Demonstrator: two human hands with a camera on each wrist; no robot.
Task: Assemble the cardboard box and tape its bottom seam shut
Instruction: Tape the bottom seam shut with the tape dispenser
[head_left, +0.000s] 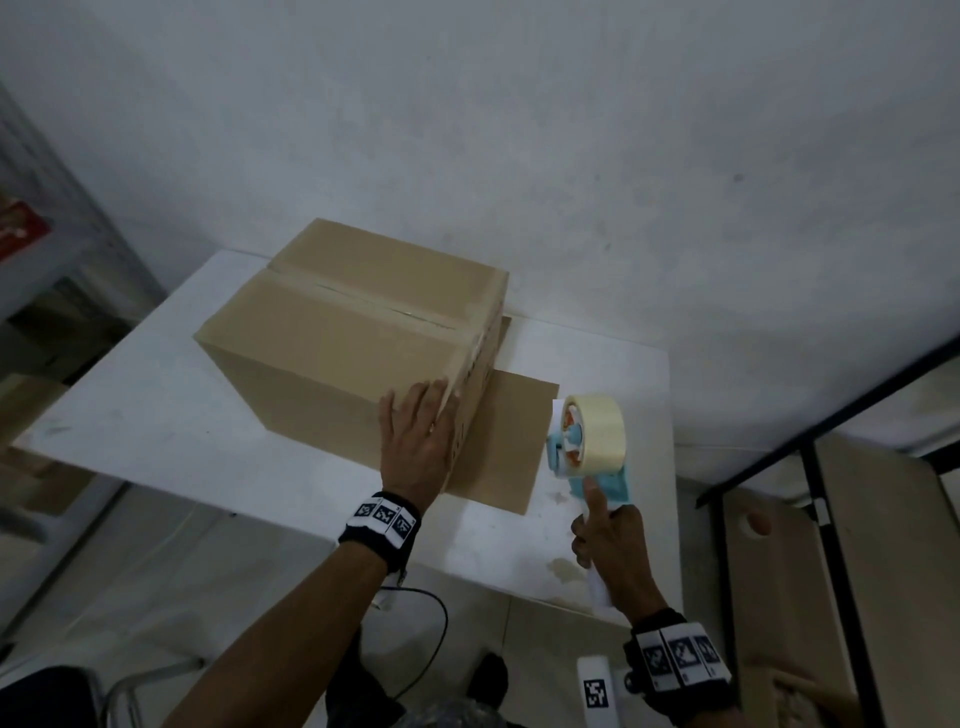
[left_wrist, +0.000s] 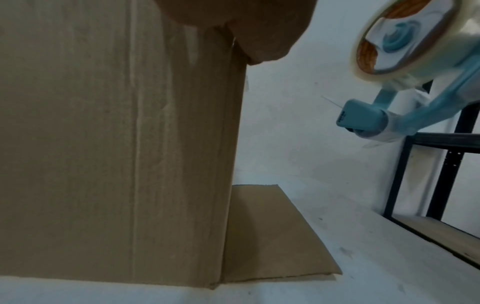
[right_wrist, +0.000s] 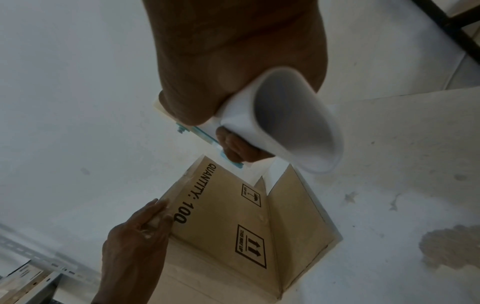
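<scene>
A brown cardboard box (head_left: 332, 332) stands on the white table (head_left: 156, 395), its folded flaps facing up with clear tape along the seam (head_left: 395, 309). My left hand (head_left: 415, 436) lies flat against the box's near right corner, fingers straight; the same hand (right_wrist: 140, 232) shows in the right wrist view beside the print "QUANTITY: 100". My right hand (head_left: 608, 535) grips the white handle (right_wrist: 280, 115) of a blue tape dispenser (head_left: 587, 441) holding a cream tape roll (left_wrist: 405, 37), held in the air to the right of the box, apart from it. An open flap (head_left: 498, 447) lies flat on the table.
A black metal frame with wooden shelves (head_left: 810, 467) stands at the right. Grey metal shelving (head_left: 57, 244) is at the left. The table has a brown stain (head_left: 566, 569) near its front right edge. A black cable (head_left: 431, 639) hangs below my left arm.
</scene>
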